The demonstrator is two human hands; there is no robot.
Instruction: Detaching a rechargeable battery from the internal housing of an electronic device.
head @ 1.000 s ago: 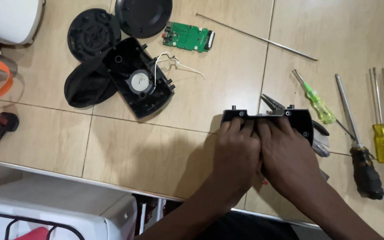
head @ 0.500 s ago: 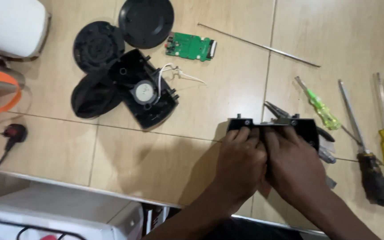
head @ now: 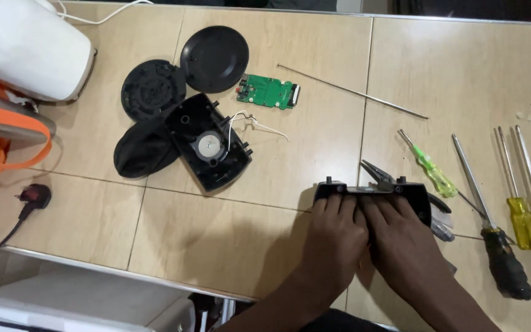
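A black plastic casing (head: 373, 195) is pressed flat on the tiled counter (head: 216, 240) close to its near edge, right of the middle. It is covered from the near side by the left hand (head: 334, 237) and the right hand (head: 401, 240), side by side and touching, fingers laid over its top; whether they are clamped round it cannot be told. Pliers (head: 379, 175) lie just beyond the casing. Bare tile is left open to the left, up to the opened black housing (head: 210, 147). To the right, screwdrivers (head: 493, 246) are ranged towards the right edge.
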